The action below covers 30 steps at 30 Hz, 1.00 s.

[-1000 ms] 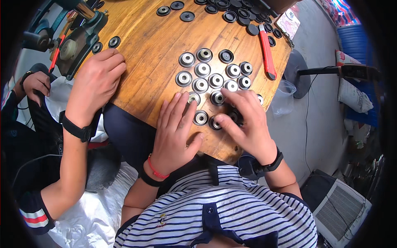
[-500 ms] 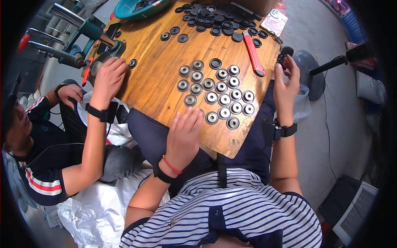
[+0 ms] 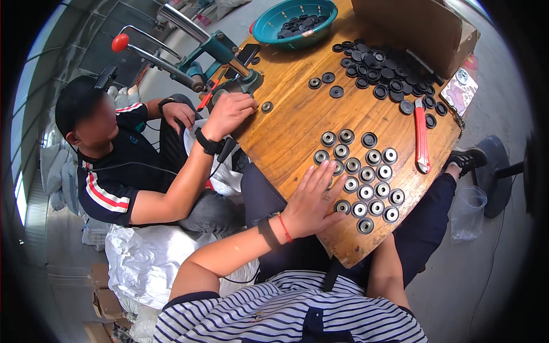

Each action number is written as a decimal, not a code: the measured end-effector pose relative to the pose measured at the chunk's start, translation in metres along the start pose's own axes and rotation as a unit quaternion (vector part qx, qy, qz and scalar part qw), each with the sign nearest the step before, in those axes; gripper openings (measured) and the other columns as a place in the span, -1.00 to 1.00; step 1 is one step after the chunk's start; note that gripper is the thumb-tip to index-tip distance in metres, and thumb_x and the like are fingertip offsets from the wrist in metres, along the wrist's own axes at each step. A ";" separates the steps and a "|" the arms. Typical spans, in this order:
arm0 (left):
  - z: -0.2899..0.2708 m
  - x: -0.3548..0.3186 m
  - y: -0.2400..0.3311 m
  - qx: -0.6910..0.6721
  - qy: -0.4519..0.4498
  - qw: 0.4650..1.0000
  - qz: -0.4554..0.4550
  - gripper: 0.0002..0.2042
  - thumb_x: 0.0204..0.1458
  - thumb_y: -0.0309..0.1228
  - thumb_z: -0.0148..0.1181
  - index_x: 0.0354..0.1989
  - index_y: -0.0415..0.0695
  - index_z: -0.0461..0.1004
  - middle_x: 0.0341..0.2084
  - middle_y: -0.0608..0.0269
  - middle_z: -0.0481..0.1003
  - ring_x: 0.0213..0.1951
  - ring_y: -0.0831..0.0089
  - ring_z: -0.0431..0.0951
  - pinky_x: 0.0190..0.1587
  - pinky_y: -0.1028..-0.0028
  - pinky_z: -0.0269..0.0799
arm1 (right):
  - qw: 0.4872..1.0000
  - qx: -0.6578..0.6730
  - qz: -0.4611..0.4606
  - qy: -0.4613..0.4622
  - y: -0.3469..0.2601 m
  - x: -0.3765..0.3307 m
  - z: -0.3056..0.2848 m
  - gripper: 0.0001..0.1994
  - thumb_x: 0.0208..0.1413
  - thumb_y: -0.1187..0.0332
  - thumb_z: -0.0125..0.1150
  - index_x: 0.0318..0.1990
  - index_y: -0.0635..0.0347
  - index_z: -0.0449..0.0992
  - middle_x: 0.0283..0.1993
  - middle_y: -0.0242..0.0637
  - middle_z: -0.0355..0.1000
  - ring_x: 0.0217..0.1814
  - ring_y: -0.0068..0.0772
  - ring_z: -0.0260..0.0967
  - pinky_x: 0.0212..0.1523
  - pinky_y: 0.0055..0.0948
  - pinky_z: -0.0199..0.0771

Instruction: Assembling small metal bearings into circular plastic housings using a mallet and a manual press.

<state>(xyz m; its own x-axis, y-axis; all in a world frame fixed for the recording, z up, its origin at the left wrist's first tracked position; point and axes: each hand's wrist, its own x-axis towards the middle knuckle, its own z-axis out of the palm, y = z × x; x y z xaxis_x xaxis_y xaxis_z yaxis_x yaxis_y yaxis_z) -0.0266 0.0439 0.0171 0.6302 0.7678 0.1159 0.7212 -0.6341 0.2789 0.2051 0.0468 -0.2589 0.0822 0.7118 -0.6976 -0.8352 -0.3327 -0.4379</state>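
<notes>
My left hand point(image 3: 316, 199) lies over the near left edge of the wooden table point(image 3: 291, 137), fingers stretched out and spread. Its fingertips touch or partly cover some of the round black discs with metal ring centres point(image 3: 366, 192), which stand in a loose group to its right. One disc in that group, a black one point(image 3: 369, 139), shows no bright metal centre. Of my right arm only the forearm point(image 3: 387, 266) shows; the hand is hidden below the table corner.
A red utility knife point(image 3: 421, 140) lies right of the discs. Behind are piled black caps point(image 3: 386, 73), a cardboard box point(image 3: 412, 26) and a teal bowl point(image 3: 294, 42). At left, a co-worker's hand point(image 3: 231, 111) is beside a lever press point(image 3: 220, 50). A clear plastic bag point(image 3: 466, 214) sits on the floor.
The view has swung, so the table sits further right. My left hand has spread its fingers and reaches further over the discs. My right hand has gone from beside the table to below its corner.
</notes>
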 end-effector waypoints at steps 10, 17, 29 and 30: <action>-0.002 0.009 -0.018 -0.025 -0.091 0.996 0.004 -0.28 -0.08 -0.08 0.23 0.26 -0.19 0.26 0.33 -0.24 0.01 0.37 -0.11 -0.02 0.37 -0.01 -0.19 | 0.996 -0.084 -0.032 -0.014 0.022 0.058 0.003 -0.70 0.14 0.40 -0.01 -0.06 0.42 0.47 -0.07 0.15 0.48 -0.14 0.02 0.51 -0.09 -0.18 0.54; -0.004 0.009 -0.018 -0.010 -0.080 0.997 0.010 -0.29 0.04 -0.02 0.15 0.30 -0.18 0.19 0.33 -0.21 0.01 0.39 -0.05 -0.04 0.37 -0.01 -0.27 | 0.985 -0.141 -0.088 0.046 0.048 0.059 -0.056 -0.70 0.13 0.39 -0.01 -0.08 0.42 0.49 -0.09 0.16 0.49 -0.15 0.03 0.51 -0.10 -0.19 0.54; 0.003 0.002 -0.007 0.026 -0.024 0.999 0.015 -0.35 0.06 -0.09 0.14 0.28 -0.19 0.22 0.31 -0.25 0.04 0.36 -0.08 0.03 0.36 -0.02 -0.16 | 0.934 -0.266 -0.231 0.059 0.093 0.089 -0.033 -0.70 0.12 0.37 0.00 -0.12 0.42 0.52 -0.12 0.17 0.50 -0.18 0.06 0.52 -0.14 -0.19 0.54; 0.001 0.001 -0.006 0.028 -0.018 0.999 0.014 -0.35 0.05 -0.10 0.14 0.28 -0.19 0.22 0.32 -0.24 0.05 0.36 -0.07 0.02 0.36 0.00 -0.15 | 0.926 -0.288 -0.234 0.063 0.100 0.086 -0.045 -0.70 0.12 0.37 0.00 -0.12 0.42 0.52 -0.12 0.17 0.50 -0.19 0.06 0.52 -0.14 -0.19 0.54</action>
<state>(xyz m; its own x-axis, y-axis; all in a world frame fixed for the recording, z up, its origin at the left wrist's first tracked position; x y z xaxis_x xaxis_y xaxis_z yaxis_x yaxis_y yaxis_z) -0.0297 0.0486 0.0149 0.6595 0.7466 0.0876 0.7176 -0.6599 0.2224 0.1532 0.0472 -0.3877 0.4552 0.7954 -0.4002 -0.2659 -0.3075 -0.9136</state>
